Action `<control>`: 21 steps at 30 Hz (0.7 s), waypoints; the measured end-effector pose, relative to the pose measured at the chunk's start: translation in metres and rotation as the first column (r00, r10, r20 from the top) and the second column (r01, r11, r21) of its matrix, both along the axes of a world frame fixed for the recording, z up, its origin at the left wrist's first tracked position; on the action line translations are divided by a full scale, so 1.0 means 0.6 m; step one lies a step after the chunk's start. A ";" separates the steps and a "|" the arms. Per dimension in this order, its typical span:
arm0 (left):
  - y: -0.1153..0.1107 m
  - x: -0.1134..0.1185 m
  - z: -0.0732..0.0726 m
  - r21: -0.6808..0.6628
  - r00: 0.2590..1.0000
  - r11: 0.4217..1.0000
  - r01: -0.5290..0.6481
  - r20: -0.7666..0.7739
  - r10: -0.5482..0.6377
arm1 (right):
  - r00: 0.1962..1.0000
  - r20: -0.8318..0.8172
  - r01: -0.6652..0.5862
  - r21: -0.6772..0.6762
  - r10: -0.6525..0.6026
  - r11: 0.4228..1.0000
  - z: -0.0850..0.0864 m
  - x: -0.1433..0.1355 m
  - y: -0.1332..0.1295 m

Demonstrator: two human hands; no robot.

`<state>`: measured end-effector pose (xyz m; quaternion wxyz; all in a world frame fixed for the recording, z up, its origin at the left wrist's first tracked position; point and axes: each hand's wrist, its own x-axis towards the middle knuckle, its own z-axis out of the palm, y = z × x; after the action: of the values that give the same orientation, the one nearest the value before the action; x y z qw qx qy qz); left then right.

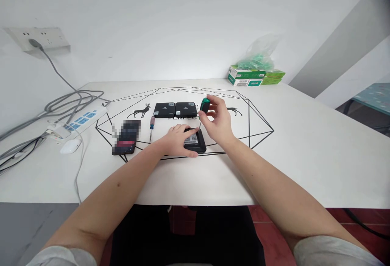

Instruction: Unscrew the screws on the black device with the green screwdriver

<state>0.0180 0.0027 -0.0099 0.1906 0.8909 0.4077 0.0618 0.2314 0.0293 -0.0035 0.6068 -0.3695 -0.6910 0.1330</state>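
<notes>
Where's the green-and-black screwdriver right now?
Head view, just right of centre: the green-and-black screwdriver is in the right hand, shaft pointing down toward the far right part of the black device that the left hand steadies.

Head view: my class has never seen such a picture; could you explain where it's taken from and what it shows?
There is no machine here: a person works bare-handed, seen from a camera worn on that person's head. The right hand holds a green-and-black screwdriver, its shaft pointing down at a labelled black box; the left hand lies on that box. On the white table are also two other black boxes, a second screwdriver, a phone and a power strip.
</notes>
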 end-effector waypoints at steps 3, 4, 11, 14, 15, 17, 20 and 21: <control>-0.001 0.000 0.002 -0.004 1.000 1.000 0.000 -0.013 0.000 | 1.000 -0.005 0.000 0.005 0.000 1.000 -0.001 0.000 0.001; -0.002 0.000 0.003 -0.004 1.000 1.000 0.000 -0.016 0.000 | 1.000 -0.007 0.000 0.005 0.000 1.000 -0.001 0.000 0.001; -0.001 0.001 0.002 0.002 1.000 1.000 0.005 -0.022 -0.005 | 1.000 -0.009 -0.014 -0.002 0.014 1.000 0.000 -0.003 -0.002; 0.001 0.001 0.001 0.001 1.000 1.000 0.004 -0.020 -0.004 | 1.000 0.003 -0.013 -0.002 0.013 1.000 -0.002 -0.004 -0.001; 0.001 0.001 0.000 0.000 1.000 1.000 0.004 -0.018 -0.004 | 1.000 0.005 -0.012 -0.002 0.012 1.000 -0.003 -0.004 -0.001; 0.002 0.001 0.000 0.000 1.000 1.000 0.007 -0.016 -0.007 | 1.000 0.005 -0.012 0.001 0.012 1.000 -0.003 -0.004 -0.001; 0.002 0.000 -0.001 0.006 1.000 1.000 0.008 -0.013 -0.008 | 1.000 0.007 -0.016 0.005 0.016 1.000 -0.002 -0.003 -0.001; 0.002 0.000 -0.002 0.007 1.000 1.000 0.008 -0.012 -0.008 | 1.000 0.008 -0.018 0.004 0.018 1.000 -0.002 -0.003 -0.002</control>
<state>0.0180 0.0039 -0.0109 0.1851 0.8935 0.4052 0.0570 0.2294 0.0284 -0.0045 0.6038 -0.3627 -0.6968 0.1355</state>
